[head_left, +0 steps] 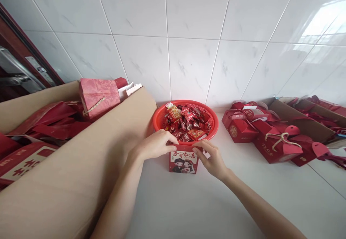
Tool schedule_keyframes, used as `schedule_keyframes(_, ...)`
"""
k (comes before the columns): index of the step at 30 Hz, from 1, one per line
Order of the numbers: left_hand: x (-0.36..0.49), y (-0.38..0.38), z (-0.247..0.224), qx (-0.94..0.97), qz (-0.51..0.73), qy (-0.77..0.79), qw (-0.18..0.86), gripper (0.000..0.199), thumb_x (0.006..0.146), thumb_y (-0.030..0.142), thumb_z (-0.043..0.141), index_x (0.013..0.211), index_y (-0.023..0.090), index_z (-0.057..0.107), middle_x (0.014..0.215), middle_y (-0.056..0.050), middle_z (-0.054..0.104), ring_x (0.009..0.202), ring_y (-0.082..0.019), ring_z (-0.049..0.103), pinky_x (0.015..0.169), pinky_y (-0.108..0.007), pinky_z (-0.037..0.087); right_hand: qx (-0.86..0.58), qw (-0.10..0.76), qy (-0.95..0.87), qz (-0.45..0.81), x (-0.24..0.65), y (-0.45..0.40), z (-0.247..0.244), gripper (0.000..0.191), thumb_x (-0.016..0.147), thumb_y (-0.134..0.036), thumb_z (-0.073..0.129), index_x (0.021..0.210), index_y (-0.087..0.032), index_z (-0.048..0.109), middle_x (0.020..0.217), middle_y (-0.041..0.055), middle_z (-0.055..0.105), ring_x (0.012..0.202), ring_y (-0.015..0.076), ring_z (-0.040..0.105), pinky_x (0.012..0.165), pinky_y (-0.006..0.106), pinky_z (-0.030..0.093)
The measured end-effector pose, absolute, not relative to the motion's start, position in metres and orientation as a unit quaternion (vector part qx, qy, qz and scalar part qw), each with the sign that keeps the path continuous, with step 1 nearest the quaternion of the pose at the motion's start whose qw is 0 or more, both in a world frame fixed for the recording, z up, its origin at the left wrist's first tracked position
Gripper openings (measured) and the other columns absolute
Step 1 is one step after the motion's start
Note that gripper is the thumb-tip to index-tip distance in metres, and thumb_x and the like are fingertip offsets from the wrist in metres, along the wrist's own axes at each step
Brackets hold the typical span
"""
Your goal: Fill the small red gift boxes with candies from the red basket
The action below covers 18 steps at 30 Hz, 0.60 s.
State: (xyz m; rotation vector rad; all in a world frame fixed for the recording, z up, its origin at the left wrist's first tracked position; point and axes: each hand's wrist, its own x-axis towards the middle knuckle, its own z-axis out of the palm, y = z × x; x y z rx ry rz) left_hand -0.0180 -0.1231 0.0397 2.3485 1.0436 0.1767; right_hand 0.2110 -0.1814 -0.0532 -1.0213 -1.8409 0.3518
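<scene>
Head view | left hand (158, 144) and right hand (212, 157) pinch opposite top corners of a small red box (183, 164), upright on the desk (173, 203), nearer than a red basket (215, 125) of wrapped sweets (187, 115) | probably light, stiff, creasable card; best held gently by its top edges

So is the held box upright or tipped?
Upright: the box shows its printed couple right way up, left hand and right hand holding its top.
</scene>
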Motion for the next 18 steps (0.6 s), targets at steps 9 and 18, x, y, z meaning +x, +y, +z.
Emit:
schedule_keyframes(9, -0.010, -0.131, 0.044, 0.875, 0.129, 0.359, 0.298, 0.035, 0.087, 0.038, 0.067, 0.119, 0.025, 0.073, 0.116, -0.002, 0.077, 0.105, -0.023, 0.071, 0.091, -0.030, 0.054, -0.441, 0.481, -0.673, 0.350, 0.237, -0.193, -0.034, 0.032, 0.091, -0.049, 0.062, 0.086, -0.019, 0.072, 0.074, 0.0040, 0.068, 0.064, 0.0164, 0.058, 0.058, 0.029, 0.048)
schedule_keyframes(18, -0.021, -0.141, 0.056, 0.850, 0.259, 0.400, 0.225, 0.045, 0.088, 0.057, 0.063, 0.120, 0.028, 0.072, 0.118, -0.002, 0.076, 0.110, -0.024, 0.069, 0.096, -0.030, 0.056, -0.572, 0.601, -0.532, 0.168, 0.320, -0.250, -0.009, 0.030, 0.078, -0.049, 0.076, 0.073, -0.021, 0.071, 0.059, -0.0009, 0.055, 0.051, 0.0124, 0.047, 0.047, 0.026, 0.040)
